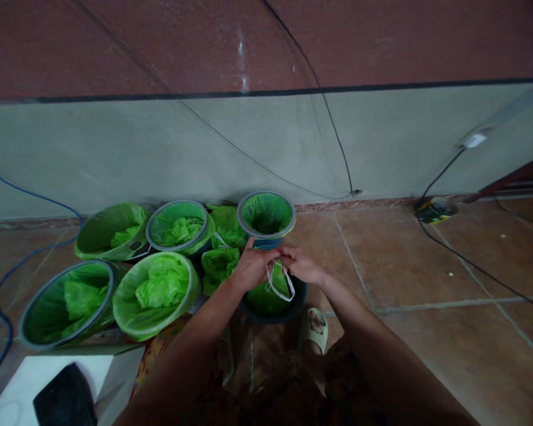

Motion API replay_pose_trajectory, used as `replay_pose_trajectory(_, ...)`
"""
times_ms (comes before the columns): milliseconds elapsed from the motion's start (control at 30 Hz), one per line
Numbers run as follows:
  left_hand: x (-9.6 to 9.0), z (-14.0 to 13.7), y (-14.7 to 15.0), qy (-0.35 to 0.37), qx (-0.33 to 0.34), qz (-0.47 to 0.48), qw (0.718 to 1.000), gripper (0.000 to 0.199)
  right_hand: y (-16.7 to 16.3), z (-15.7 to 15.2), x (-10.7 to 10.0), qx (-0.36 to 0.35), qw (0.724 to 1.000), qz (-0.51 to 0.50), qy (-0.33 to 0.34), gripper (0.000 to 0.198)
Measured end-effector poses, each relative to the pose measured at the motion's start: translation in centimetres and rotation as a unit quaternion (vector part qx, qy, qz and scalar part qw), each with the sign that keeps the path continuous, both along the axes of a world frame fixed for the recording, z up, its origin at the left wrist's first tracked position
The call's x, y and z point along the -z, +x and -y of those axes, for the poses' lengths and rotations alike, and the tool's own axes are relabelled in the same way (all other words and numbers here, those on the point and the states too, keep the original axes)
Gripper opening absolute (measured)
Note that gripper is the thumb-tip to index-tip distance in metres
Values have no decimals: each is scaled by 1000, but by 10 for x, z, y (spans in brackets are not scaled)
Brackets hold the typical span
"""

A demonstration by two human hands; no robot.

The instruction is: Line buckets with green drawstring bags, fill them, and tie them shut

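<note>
Terracotta floor tiles (426, 349) meet a grey wall (249, 142); at six o'clock in my view, the left hand (254, 264) and right hand (305, 265) pinch a white cord (288, 299) over a green bag (263, 300) in a dark bin (270, 318). I'd judge the bag light, soft and slippery, best held by that cord; I can read no lettering anywhere.

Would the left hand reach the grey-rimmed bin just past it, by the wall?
Likely yes: the bin stands just beyond the left hand, with nothing seen between them, though that hand looks busy at the white loop.
</note>
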State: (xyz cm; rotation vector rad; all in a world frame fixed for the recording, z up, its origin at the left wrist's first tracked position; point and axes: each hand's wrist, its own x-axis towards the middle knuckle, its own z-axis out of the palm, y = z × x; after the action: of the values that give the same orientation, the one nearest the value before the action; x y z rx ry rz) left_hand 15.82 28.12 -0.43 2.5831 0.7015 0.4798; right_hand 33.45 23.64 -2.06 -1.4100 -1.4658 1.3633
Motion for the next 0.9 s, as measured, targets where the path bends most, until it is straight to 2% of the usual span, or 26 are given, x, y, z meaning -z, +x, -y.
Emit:
replay_pose_trajectory(100,0,1,-1,49,0,-18,999,18,-3,1,-1,-6,999,-8,-48,11)
replay_pose_trajectory(300,3,4,0,138,-57,7,989,20,-5,0,-1,3,996,-65,-65,8)
replay_pose_trajectory(433,1,4,0,153,-92,38,983,21,-3,-1,1,33,995,-67,-66,15)
replay_pose_trajectory(567,4,-1,0,128,-101,2,987,24,0,-4,-1,99,995,24,7,18)
replay_pose_trajectory(633,5,-2,1,108,-106,-17,988,25,1,-5,-3,121,991,61,23,15)
replay_pose_trajectory(700,6,-3,1,84,-121,-30,989,24,3,-6,-3,142,989,50,-13,14)
replay_pose_trajectory(800,5,-4,-2,34,-159,-60,985,21,10,-7,-1,181,977,22,-110,15)
replay_pose_trajectory(900,7,-7,-7,-30,-205,-88,974,18,23,-8,0,176,964,135,-145,19)
